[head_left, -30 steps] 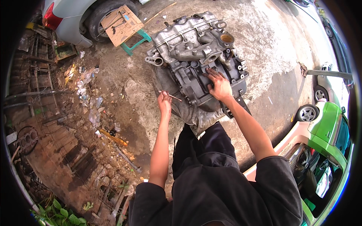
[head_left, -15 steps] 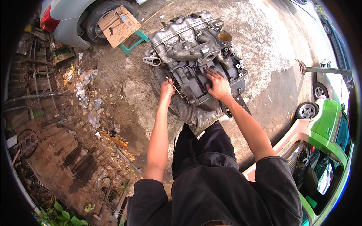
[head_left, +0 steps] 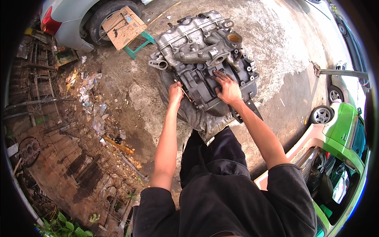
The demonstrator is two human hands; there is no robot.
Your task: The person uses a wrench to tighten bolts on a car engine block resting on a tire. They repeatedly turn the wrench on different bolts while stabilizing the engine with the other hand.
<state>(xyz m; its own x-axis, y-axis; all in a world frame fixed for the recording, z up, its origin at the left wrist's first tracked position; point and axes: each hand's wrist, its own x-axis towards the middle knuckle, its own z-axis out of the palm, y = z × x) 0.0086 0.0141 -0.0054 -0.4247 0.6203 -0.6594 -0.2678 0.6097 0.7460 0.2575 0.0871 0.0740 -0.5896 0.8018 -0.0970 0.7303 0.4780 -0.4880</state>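
Observation:
A large grey engine (head_left: pixel 205 59) stands in front of me, its ribbed metal cover on the far side and its dark block on the near side. My left hand (head_left: pixel 176 93) is closed at the block's left edge, gripping a slim metal tool (head_left: pixel 186 94). A pale tip pokes out above the fingers, but the tool's kind is unclear. Across the dark block rests my right hand (head_left: pixel 229 89), fingers stretched out, holding nothing I can see. A pipe-like metal manifold (head_left: pixel 197 55) with a round brownish opening sits just beyond that hand.
Beneath the engine is a dark round support (head_left: pixel 167 89) with a grey cloth (head_left: pixel 215 123). Far left, a green stool (head_left: pixel 136 48) carries a wooden board (head_left: pixel 123 29) with tools, beside a silver car (head_left: pixel 71 19). Rubbish lies at left; a green vehicle (head_left: pixel 341 132) stands at right.
The left hand has shifted very slightly with the tool still in its grip. The right hand keeps its place on the block.

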